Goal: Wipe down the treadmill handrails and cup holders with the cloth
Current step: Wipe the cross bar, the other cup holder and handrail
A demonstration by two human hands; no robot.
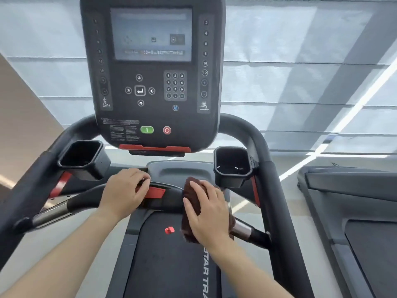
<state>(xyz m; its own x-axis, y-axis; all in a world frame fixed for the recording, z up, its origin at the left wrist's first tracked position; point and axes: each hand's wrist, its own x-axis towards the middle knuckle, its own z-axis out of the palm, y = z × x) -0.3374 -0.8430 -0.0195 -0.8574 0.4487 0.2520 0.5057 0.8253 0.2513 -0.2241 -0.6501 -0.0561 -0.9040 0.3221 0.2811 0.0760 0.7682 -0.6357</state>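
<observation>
A dark brown cloth (pixel 191 196) is draped over the right half of the black front handrail (pixel 86 197). My right hand (pixel 209 214) presses flat on the cloth and grips it around the bar. Left of the red strip on that bar, my left hand (pixel 124 191) rests curled over the handrail. Two black cup holders stand behind the bar: the left cup holder (pixel 80 157) and the right cup holder (pixel 233 166). Long side handrails (pixel 272 179) run down both sides.
The treadmill console (pixel 152 67) with screen, keypad, green and red buttons rises straight ahead. A red safety clip (pixel 169 230) lies on the belt (pixel 167 265) below. A second treadmill (pixel 352 211) stands to the right. Window blinds fill the background.
</observation>
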